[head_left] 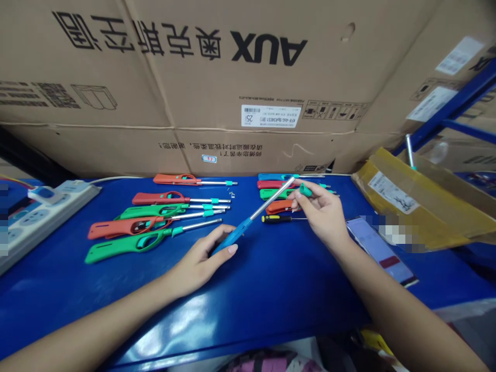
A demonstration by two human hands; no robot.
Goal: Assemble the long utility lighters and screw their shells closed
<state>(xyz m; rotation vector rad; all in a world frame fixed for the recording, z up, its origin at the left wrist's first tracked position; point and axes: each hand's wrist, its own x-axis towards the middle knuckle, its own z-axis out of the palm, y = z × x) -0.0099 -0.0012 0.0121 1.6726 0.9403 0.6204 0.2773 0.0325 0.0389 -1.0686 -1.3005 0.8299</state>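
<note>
My left hand (203,258) grips the blue handle of a long-necked lighter (251,217), whose metal tube points up and to the right. My right hand (320,209) pinches a small green cap (305,190) beside the tube's tip. Just under my right hand lie a black-and-yellow screwdriver (277,218) and a stack of lighters (277,194) in blue, red, green and orange. Several more orange and green lighters (155,219) lie in a row to the left on the blue table (279,279).
Big AUX cardboard boxes (232,77) wall off the back of the table. A white power strip (42,212) lies at the left edge. A phone (382,250) lies right of my right wrist, with a yellow-taped carton (422,206) behind it and blue shelving (461,103) beyond.
</note>
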